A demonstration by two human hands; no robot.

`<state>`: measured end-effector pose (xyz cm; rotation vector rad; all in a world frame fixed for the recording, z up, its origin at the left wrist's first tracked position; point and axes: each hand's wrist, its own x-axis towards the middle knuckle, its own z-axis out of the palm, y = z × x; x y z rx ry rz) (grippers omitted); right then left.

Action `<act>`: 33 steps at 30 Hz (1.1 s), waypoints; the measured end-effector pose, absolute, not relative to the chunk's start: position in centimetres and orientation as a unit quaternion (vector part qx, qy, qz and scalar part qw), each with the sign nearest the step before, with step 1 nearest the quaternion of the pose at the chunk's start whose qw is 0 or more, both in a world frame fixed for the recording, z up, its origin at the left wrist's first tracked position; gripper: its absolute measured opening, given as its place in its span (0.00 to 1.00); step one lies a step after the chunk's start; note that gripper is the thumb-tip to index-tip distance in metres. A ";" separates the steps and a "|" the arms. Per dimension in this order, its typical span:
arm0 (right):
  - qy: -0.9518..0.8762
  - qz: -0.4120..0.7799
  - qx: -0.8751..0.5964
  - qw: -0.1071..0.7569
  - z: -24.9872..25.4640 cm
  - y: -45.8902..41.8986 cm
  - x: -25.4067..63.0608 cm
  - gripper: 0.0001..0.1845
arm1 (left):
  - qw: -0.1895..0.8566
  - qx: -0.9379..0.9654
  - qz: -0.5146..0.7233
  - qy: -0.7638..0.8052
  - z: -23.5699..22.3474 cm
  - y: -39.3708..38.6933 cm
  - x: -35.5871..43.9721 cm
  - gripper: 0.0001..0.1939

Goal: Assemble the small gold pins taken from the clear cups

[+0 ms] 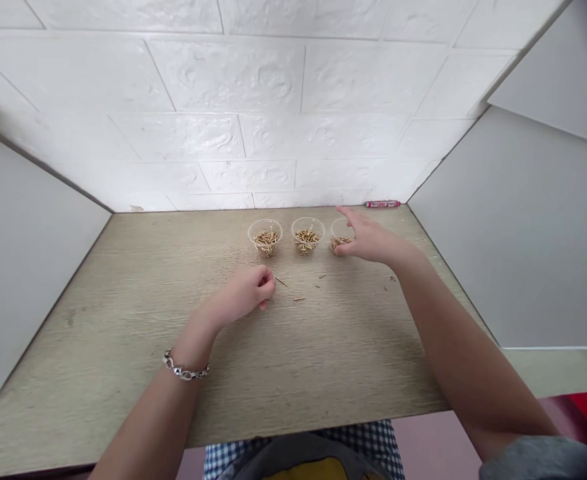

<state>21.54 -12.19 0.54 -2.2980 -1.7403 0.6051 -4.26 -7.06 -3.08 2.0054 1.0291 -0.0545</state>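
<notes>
My left hand [249,291] is closed in a pinch low over the table. From its fingertips a thin brass-coloured pin [281,282] sticks out to the right. My right hand [368,239] is at the rightmost clear plastic cup [337,227], thumb and forefinger spread apart and covering its right side. Copper-gold pieces fill the bottom of that cup. Two similar cups stand to its left: the middle cup [308,221] holds short gold pieces, the left cup [265,224] longer copper-coloured pins. A loose pin [299,299] and smaller bits [322,276] lie in front of the cups.
A red pen-like tube [383,204] lies against the white brick-pattern wall [223,73] at the back. Grey panels [548,233] border the wooden table [123,300] on both sides. Dark specks are scattered near the right forearm.
</notes>
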 end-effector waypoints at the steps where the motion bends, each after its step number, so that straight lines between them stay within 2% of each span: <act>1: -0.586 0.179 -0.785 0.092 0.6 -12.7 21.3 0.49 | 0.445 0.796 -0.030 0.408 -3.3 -7.0 -4.3 0.08; 3: -0.575 0.089 -0.809 0.083 0.7 -14.3 20.8 0.50 | 0.470 0.785 -0.051 0.400 -3.6 -6.9 -4.4 0.08; 5: -0.597 -0.020 -0.795 0.106 0.7 -16.3 19.7 0.38 | 0.480 0.781 -0.060 0.396 -3.7 -6.8 -4.4 0.08; 7: -0.668 -0.015 -0.735 0.115 0.1 -18.1 18.1 0.20 | 0.487 0.780 -0.054 0.391 -3.6 -6.9 -4.4 0.09; 9: -0.717 0.052 -0.684 0.120 -1.3 -18.9 16.2 0.12 | 0.507 0.771 -0.046 0.382 -3.5 -6.9 -4.3 0.09; 12: -0.735 0.126 -0.653 0.129 -4.0 -18.5 14.1 0.12 | 0.551 0.747 -0.033 0.370 -3.3 -6.9 -4.2 0.09; 17: -0.723 0.129 -0.663 0.143 -6.5 -17.3 13.0 0.05 | 0.600 0.712 -0.014 0.364 -3.3 -6.7 -4.0 0.09; 26: -0.742 0.094 -0.659 0.075 -6.7 -18.0 10.2 0.10 | 0.626 0.691 0.015 0.362 -3.3 -7.5 -3.7 0.11; 29: -0.746 0.138 -0.640 0.121 -6.9 -18.6 10.2 0.10 | 0.646 0.657 0.036 0.386 -3.1 -7.5 -3.6 0.11; 33: -0.687 0.252 -0.634 0.251 -6.5 -18.8 11.8 0.08 | 0.650 0.630 0.076 0.417 -2.9 -7.4 -3.3 0.13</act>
